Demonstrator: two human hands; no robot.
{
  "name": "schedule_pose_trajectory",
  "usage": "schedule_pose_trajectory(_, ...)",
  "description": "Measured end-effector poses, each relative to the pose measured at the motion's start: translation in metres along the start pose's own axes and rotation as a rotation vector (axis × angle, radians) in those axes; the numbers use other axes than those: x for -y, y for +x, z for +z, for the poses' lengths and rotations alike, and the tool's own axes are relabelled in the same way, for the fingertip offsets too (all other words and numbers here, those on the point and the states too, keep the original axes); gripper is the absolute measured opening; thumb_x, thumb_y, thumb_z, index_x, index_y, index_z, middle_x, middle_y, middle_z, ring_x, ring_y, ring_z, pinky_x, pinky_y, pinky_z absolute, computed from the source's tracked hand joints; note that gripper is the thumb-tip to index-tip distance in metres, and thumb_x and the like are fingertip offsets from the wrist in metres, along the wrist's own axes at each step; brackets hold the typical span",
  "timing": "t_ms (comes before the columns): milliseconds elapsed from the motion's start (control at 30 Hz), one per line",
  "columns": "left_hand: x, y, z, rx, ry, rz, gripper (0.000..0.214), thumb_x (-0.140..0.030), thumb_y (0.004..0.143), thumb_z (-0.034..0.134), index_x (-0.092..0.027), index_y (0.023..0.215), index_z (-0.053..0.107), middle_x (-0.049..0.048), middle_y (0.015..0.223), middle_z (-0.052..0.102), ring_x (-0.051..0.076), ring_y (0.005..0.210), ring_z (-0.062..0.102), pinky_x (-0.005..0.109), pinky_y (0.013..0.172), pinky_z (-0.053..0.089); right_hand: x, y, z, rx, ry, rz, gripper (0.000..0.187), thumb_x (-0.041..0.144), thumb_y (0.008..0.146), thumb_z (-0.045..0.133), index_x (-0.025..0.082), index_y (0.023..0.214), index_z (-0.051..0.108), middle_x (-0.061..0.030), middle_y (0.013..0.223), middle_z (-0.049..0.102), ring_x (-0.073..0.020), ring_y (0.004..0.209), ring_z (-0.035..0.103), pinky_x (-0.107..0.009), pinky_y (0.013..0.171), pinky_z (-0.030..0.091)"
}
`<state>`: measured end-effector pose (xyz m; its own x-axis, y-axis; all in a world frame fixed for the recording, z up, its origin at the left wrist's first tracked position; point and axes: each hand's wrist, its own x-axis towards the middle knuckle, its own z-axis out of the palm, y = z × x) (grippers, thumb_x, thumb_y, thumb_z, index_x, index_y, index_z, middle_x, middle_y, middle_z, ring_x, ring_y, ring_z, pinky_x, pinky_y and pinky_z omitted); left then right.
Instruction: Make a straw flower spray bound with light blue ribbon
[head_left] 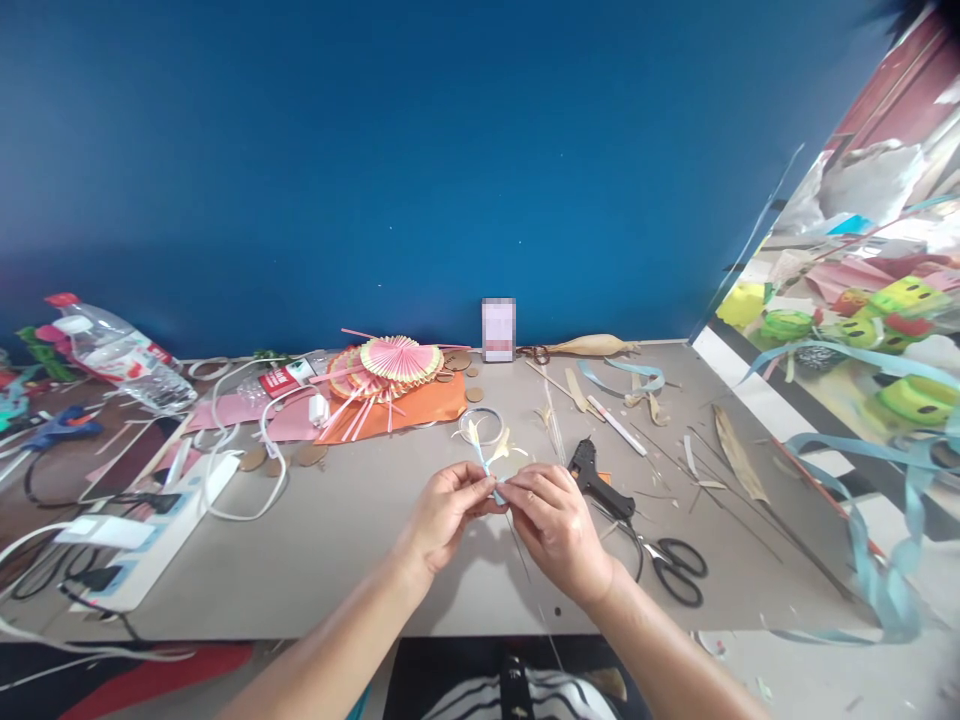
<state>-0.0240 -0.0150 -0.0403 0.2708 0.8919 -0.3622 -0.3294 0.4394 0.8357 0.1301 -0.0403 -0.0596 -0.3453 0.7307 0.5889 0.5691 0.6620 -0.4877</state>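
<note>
Between both hands is a small handmade flower spray (504,441), with pale yellow petals and a light blue strip (486,467) around its stem. My left hand (454,505) pinches the stem between thumb and fingers. From the other side my right hand (559,525) is closed at the same spot, its fingertips touching my left ones. A thin wire hangs below the fingers. Just behind the flowers lies a roll of wire or tape (491,412). To the right of my right hand are a black glue gun (598,480) and black-handled scissors (679,570).
At the left stand a white power strip (176,530) with cables and a tilted plastic bottle (124,350). Pink paper fans (401,362) lie on orange paper (442,405). A phone (499,330) leans on the blue wall. Dried stems and husks (735,455) and blue ribbon (889,570) are at the right.
</note>
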Motion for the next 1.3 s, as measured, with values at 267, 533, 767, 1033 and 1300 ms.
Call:
schedule_pose_trajectory(267,0.002,-0.003,0.003,-0.009,-0.062,0.044,0.018,-0.022,0.058,0.069,-0.015,0.060,0.053,-0.0028,0.060,0.057,0.010,0.054,0.059,0.024,0.064,0.043,0.004,-0.001,0.004,-0.088,0.084,0.215,0.019,0.015,0.079,0.044,0.021,0.086,0.060,-0.0051,0.076,0.062,-0.0178,0.073,0.054,-0.033,0.070,0.036)
schedule_pose_trajectory(533,0.010,0.003,0.004,-0.091,-0.130,0.039,0.012,-0.021,0.061,0.067,-0.015,0.060,0.057,-0.0026,0.063,0.060,0.005,0.058,0.053,0.016,0.053,0.036,0.008,-0.004,0.016,-0.110,0.520,0.724,0.015,0.028,0.076,0.052,0.020,0.075,0.064,-0.0003,0.066,0.061,-0.0145,0.061,0.052,-0.025,0.060,0.038)
schedule_pose_trajectory(767,0.017,0.005,0.015,-0.102,-0.268,0.083,0.016,-0.022,0.058,0.069,-0.015,0.059,0.055,-0.0023,0.062,0.060,0.006,0.055,0.053,0.018,0.052,0.039,0.018,-0.001,0.024,-0.177,1.208,0.855,0.018,0.030,0.072,0.058,0.014,0.067,0.062,-0.0009,0.061,0.058,-0.0104,0.058,0.049,-0.021,0.059,0.037)
schedule_pose_trajectory(1033,0.026,0.010,0.018,-0.211,-0.128,0.198,0.020,-0.027,0.059,0.069,-0.014,0.066,0.055,0.0023,0.073,0.064,0.009,0.056,0.056,0.017,0.047,0.040,0.026,0.001,0.023,-0.225,1.660,0.984,0.012,0.024,0.069,0.061,0.013,0.073,0.062,-0.0035,0.066,0.061,-0.0115,0.059,0.054,-0.022,0.061,0.041)
schedule_pose_trajectory(1300,0.029,0.010,0.017,-0.201,0.027,0.353,0.018,-0.029,0.064,0.064,-0.015,0.069,0.054,0.0009,0.065,0.063,0.009,0.056,0.057,0.020,0.054,0.044,0.026,0.001,0.021,-0.199,1.826,1.104,0.010,0.019,0.069,0.059,0.012,0.076,0.060,-0.0038,0.061,0.061,-0.0148,0.060,0.057,-0.027,0.061,0.044)
